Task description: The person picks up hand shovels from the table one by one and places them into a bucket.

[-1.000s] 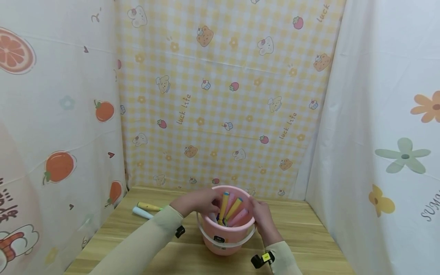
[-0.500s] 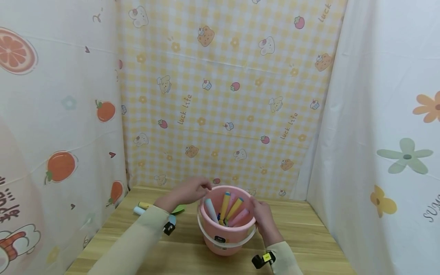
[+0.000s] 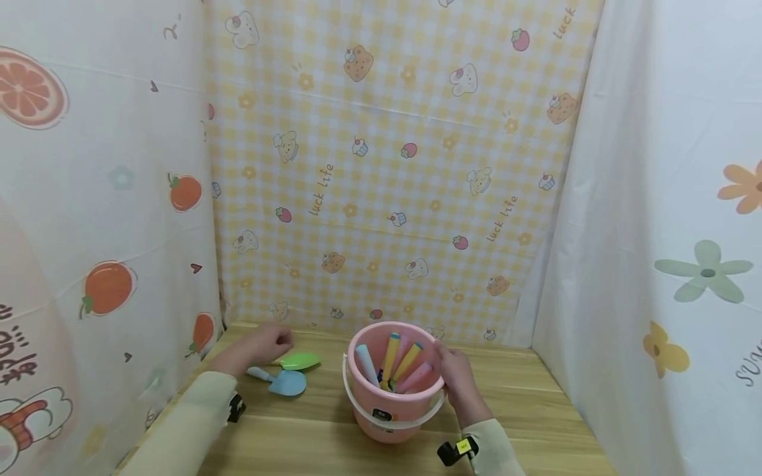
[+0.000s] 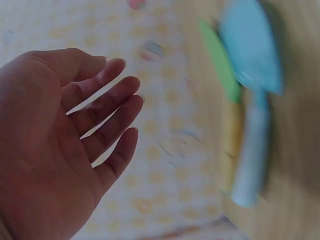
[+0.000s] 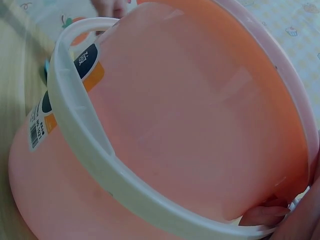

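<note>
My right hand grips the right rim of a pink bucket; in the right wrist view its fingers bend in by the rim and the white handle. Several toy tool handles stick up inside the bucket: a light blue one, yellow ones and pink ones. On the left, my left hand is over the table, fingers loosely bent and holding nothing. Close to it lie a blue toy shovel and a green toy shovel with a yellow handle.
The wood-grain table is enclosed by a yellow checked cloth at the back, a white printed curtain on the left and another white curtain on the right.
My left hand has come out of the bucket and moved left to the two shovels, leaving the light blue handle standing inside. My right hand has stayed on the rim.
</note>
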Tool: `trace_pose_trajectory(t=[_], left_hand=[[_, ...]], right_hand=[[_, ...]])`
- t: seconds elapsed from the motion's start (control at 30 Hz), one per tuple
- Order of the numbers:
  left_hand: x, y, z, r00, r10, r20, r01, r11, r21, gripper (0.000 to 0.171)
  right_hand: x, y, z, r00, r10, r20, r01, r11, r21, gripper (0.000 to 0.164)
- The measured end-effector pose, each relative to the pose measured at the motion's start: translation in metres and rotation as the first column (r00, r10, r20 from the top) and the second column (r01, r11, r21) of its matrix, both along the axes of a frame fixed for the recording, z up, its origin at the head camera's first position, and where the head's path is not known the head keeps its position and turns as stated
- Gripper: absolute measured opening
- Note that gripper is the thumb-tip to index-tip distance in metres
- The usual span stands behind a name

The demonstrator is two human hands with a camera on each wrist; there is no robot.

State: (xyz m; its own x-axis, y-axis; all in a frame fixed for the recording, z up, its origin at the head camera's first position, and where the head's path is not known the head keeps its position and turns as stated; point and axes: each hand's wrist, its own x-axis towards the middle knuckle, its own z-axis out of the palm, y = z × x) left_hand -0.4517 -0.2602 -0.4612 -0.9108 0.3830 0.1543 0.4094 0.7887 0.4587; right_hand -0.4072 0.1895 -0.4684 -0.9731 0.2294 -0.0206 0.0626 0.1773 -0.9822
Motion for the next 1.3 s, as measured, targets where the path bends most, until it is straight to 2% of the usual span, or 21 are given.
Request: trace_pose_trajectory(t=[0.1,0.2,0.37,0.53,0.8,0.93,1.03,1.3], left_hand=[[0.001,-0.017,-0.016,0.998,0.045,0.042,-0.044,0.998,-0.038,0.011],[0.001,-0.028,-0.028,0.997,0.066,0.051,-0.063,0.997,-0.053,0.013],[-0.004,-0.038,-0.047,0.998,0.051,0.035,-0.049,0.997,-0.064,0.015],[-0.004,-0.046,-0.059,0.998,0.05,0.039,-0.045,0.993,-0.112,0.019],[-0.001,-0.051,-0.069,0.999,0.048,0.009,-0.046,0.986,-0.158,0.025],[-0.001,-0.052,-0.069,0.998,0.062,0.027,-0.056,0.984,-0.171,0.025],[-0.001,-0.052,-0.071,0.996,0.072,0.047,-0.064,0.986,-0.155,0.025],[-0.003,-0.052,-0.076,0.994,0.045,0.1,-0.036,0.995,-0.091,0.023]], right_hand=[[0.0,0.001,-0.001,1.0,-0.001,0.003,0.001,1.0,-0.002,0.06],[0.001,0.001,-0.001,1.0,-0.001,0.003,0.001,1.0,-0.001,0.06],[0.002,0.0,0.0,1.0,0.008,0.005,-0.008,1.0,0.0,0.061],[0.003,-0.001,0.002,1.0,0.009,0.005,-0.009,1.0,0.001,0.06],[0.001,-0.001,0.003,1.0,-0.001,0.002,0.001,1.0,-0.006,0.059],[0.001,-0.001,0.002,1.0,0.0,-0.005,0.0,1.0,-0.011,0.058],[0.001,-0.001,0.002,1.0,0.011,-0.012,-0.011,1.0,-0.018,0.057],[0.0,0.0,0.0,0.999,0.022,-0.023,-0.023,0.999,-0.032,0.055]])
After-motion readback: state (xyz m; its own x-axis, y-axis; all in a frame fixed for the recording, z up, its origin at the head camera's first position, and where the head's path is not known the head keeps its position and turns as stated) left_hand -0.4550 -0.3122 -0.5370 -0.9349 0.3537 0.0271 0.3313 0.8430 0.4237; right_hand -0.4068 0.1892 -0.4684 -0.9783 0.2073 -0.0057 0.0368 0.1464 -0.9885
